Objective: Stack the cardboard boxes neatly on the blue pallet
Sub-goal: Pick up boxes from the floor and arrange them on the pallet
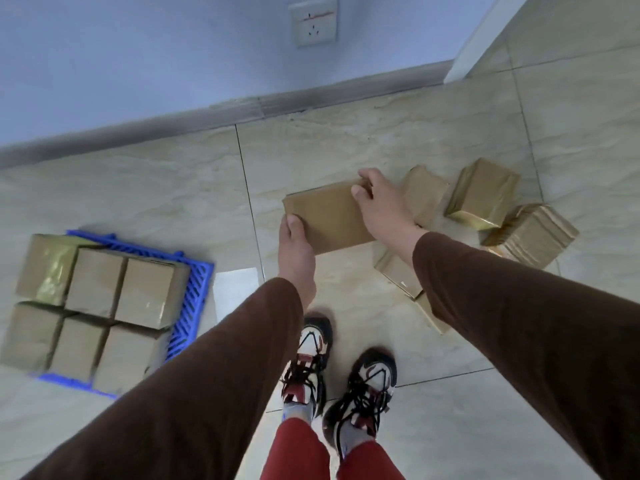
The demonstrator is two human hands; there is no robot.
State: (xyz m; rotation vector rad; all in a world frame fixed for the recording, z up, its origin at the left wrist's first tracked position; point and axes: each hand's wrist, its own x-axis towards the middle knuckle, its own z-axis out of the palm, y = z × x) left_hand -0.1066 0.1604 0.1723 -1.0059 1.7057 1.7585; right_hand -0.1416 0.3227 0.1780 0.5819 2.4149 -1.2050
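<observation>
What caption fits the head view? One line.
Both hands, left hand and right hand, grip a cardboard box beside the blue pallet.

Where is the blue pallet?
In the head view, the blue pallet lies on the floor at lower left, under stacked cardboard boxes, near the wall.

An indoor room, likely a home: glossy beige floor tiles [346, 150], grey skirting board [207, 114], wall socket [313, 24].

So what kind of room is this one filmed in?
Probably a plain indoor room or corridor corner: glossy tiled floor, painted wall with a socket and grey skirting.
</observation>
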